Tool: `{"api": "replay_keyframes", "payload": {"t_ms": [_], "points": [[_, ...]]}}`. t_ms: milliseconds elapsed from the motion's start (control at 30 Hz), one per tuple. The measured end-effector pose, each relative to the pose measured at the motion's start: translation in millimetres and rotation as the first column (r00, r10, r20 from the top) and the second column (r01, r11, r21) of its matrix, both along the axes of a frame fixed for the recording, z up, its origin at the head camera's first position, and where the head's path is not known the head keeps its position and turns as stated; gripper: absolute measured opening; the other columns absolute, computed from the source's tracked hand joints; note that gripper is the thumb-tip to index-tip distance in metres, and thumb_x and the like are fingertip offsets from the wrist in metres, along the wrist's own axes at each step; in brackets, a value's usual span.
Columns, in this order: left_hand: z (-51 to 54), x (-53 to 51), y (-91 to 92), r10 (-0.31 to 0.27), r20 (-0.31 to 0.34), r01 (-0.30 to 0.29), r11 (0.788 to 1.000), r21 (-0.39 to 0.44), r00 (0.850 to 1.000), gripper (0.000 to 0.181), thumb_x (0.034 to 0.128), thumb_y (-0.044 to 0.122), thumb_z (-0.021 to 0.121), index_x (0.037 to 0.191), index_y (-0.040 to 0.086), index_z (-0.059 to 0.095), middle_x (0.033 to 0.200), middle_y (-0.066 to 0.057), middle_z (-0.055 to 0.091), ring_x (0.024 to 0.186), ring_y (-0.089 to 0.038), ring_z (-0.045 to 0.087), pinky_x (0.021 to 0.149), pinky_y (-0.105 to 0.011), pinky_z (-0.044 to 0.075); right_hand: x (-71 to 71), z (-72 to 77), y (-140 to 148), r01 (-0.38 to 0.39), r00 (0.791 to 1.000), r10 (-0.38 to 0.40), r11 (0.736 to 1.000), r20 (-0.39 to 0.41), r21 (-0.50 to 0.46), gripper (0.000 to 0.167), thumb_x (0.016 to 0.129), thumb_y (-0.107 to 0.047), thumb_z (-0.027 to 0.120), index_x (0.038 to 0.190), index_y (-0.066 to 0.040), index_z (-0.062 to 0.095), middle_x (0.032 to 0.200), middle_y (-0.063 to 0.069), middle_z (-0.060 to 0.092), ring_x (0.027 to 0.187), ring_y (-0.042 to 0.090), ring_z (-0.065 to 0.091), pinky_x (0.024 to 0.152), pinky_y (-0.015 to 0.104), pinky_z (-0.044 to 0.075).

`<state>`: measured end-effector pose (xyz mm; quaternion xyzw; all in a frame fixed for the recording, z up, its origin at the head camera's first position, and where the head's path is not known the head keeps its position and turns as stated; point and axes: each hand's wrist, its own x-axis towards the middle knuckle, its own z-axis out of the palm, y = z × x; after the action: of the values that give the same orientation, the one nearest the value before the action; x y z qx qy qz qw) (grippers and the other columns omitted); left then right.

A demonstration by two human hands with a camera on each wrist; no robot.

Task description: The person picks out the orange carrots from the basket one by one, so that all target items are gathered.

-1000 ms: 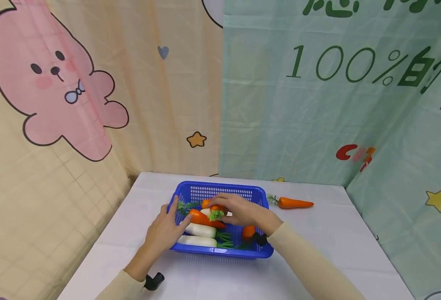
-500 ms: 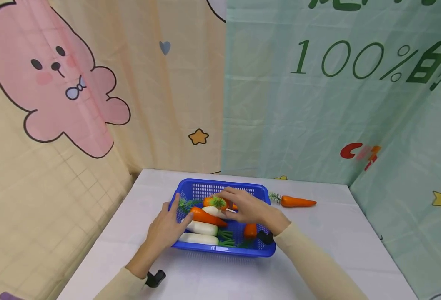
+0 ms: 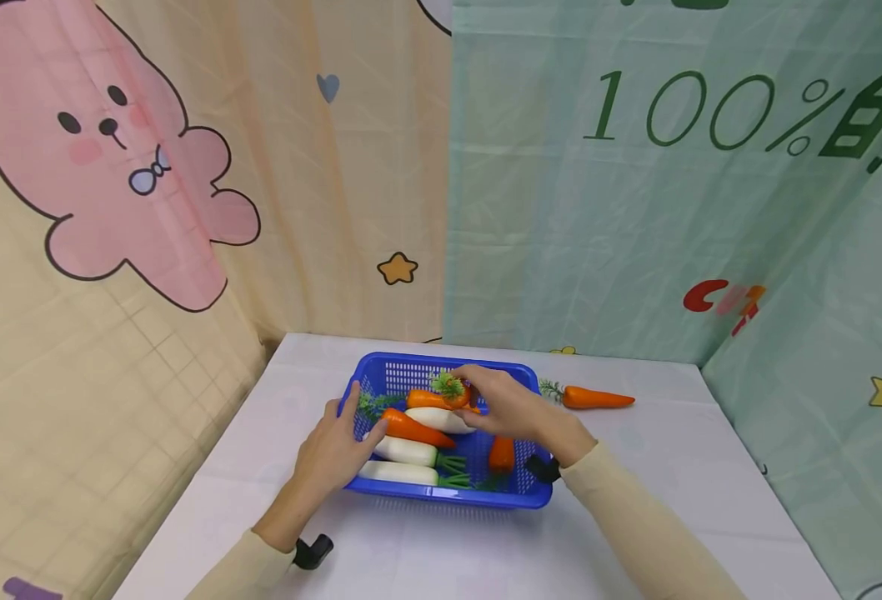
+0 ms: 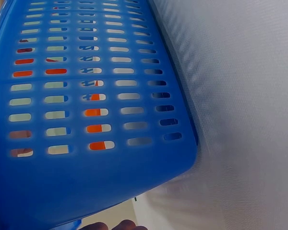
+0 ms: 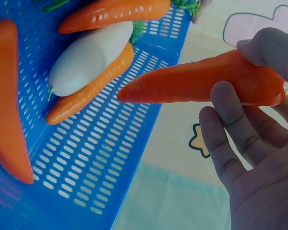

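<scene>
In the head view, my left hand (image 3: 332, 450) holds the left end of the blue plastic basket (image 3: 448, 493), thumb over the inside, fingers along the rim. My right hand (image 3: 504, 404) pinches a carrot (image 3: 448, 385) over the basket's back half, its leafy top towards the left. The right wrist view shows this carrot (image 5: 187, 84) between thumb and fingers, apart from the basket's contents. Below it lie a white radish (image 3: 441, 419) and another carrot (image 3: 422, 400). Nearer the front are a carrot (image 3: 414, 428) and two radishes (image 3: 399, 473). Only the basket's slotted wall (image 4: 86, 177) dominates the left wrist view.
A loose carrot (image 3: 598, 398) lies on the white table (image 3: 411, 558) right of the basket. One more carrot (image 3: 501, 454) stands at the basket's right end. Printed curtains (image 3: 531, 250) hang behind the table and at both sides.
My right hand has lifted the carrot up and slightly right, uncovering more of the radish and the carrot beneath. My left hand stays at the basket's left end. The head view has tilted slightly down.
</scene>
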<state>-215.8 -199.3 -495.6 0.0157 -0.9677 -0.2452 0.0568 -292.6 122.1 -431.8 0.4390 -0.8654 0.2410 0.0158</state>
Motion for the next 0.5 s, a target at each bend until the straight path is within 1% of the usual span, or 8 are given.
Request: {"api": "replay_keyframes", "payload": {"t_ms": [133,267,367,433,500], "points": [[-0.1,-0.6,0.3,-0.001,-0.001,0.001,1.000,-0.006,1.000,0.101,0.1133,0.063,0.066,0.186,0.006,0.025,0.167,-0.041,0.051,0.122,-0.055,0.075,0.093,-0.064,0.071,-1.6,1.3,7,0.001,1.000,-0.002,1.000,-0.019,-0.024,0.059,0.107,-0.014,0.086,0.159,-0.004,0.062,0.140,0.012,0.078,0.110,0.022,0.078,0.102,0.046,0.072],[-0.6,-0.8,0.4,0.001,0.002,-0.001,1.000,-0.005,1.000,0.101,0.1132,0.063,0.066,0.186,0.006,0.025,0.168,-0.041,0.051,0.126,-0.056,0.075,0.096,-0.066,0.071,-2.1,4.8,15,0.016,0.998,-0.017,1.000,-0.057,-0.023,0.058,0.106,-0.015,0.087,0.159,-0.008,0.064,0.139,0.009,0.078,0.109,0.018,0.075,0.100,0.039,0.072],[-1.0,-0.8,0.4,0.006,0.007,-0.006,1.000,-0.005,1.000,0.101,0.1129,0.063,0.066,0.186,0.007,0.025,0.168,-0.040,0.051,0.127,-0.055,0.074,0.097,-0.065,0.071,-2.3,7.7,20,0.032,0.997,-0.034,0.999,-0.067,-0.028,0.058,0.106,-0.015,0.087,0.160,-0.010,0.064,0.137,0.006,0.078,0.109,0.015,0.074,0.100,0.036,0.071],[-1.1,-1.1,0.5,0.008,0.008,-0.008,1.000,-0.006,1.000,0.101,0.1128,0.062,0.066,0.186,0.008,0.025,0.168,-0.040,0.052,0.126,-0.055,0.075,0.096,-0.064,0.071,-2.3,9.1,24,0.043,0.997,-0.046,0.998,-0.070,-0.038,0.059,0.106,-0.015,0.086,0.160,-0.012,0.064,0.138,0.006,0.077,0.111,0.015,0.075,0.101,0.038,0.072],[-1.3,-1.4,0.4,0.010,0.007,-0.009,1.000,-0.007,1.000,0.100,0.1126,0.062,0.067,0.186,0.008,0.025,0.167,-0.040,0.052,0.124,-0.054,0.075,0.094,-0.063,0.072,-2.3,10.0,27,0.051,0.995,-0.055,0.997,-0.082,-0.051,0.060,0.105,-0.014,0.086,0.162,-0.014,0.065,0.139,0.007,0.076,0.114,0.018,0.075,0.104,0.043,0.072]]}}
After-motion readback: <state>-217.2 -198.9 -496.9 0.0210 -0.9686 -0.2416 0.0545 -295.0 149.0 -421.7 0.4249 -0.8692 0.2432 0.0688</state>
